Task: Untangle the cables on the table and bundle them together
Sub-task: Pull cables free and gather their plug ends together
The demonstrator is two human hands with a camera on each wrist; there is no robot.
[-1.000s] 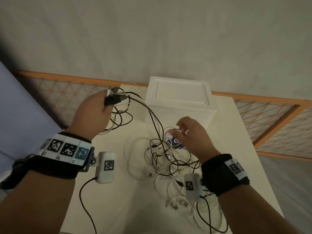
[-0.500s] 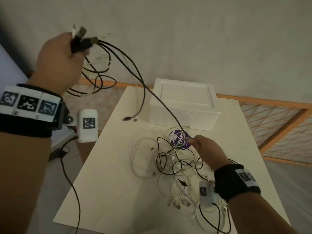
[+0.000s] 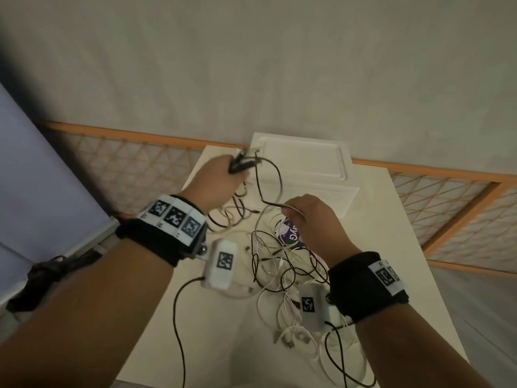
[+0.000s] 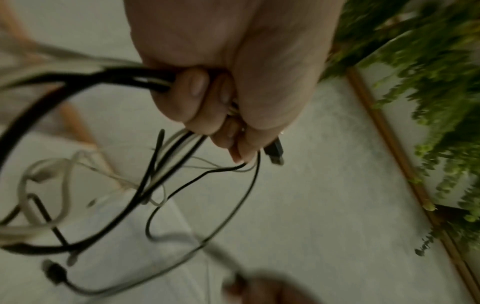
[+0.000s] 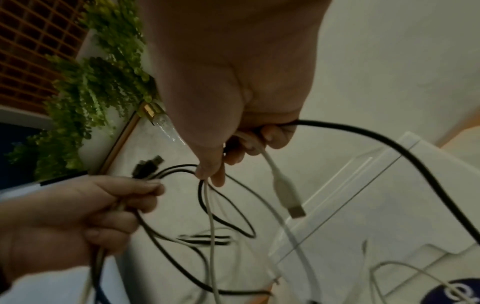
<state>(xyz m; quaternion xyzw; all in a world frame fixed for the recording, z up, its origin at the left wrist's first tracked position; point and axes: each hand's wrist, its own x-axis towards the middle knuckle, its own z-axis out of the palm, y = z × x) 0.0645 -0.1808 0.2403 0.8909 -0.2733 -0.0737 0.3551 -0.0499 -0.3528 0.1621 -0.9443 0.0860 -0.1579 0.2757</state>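
Both hands (image 3: 215, 183) gripping cables (image 3: 268, 191), tangle (image 3: 279, 264) below

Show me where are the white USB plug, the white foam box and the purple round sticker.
white USB plug (image 5: 287, 193): right wrist view, plug body.
white foam box (image 3: 300, 159): head view, lid.
purple round sticker (image 3: 289, 233): head view, printed face.

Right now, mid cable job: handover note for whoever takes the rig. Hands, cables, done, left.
Left hand: grips a bunch of black and white cables near their plug ends, raised above the table.
Right hand: pinches a black cable and a white USB cable, beside the white box.
Tangled pile lies on the table under the right wrist, over a purple-and-white disc.
Done: a few cables gathered in the left hand.
Left: free the pile, bundle everything.
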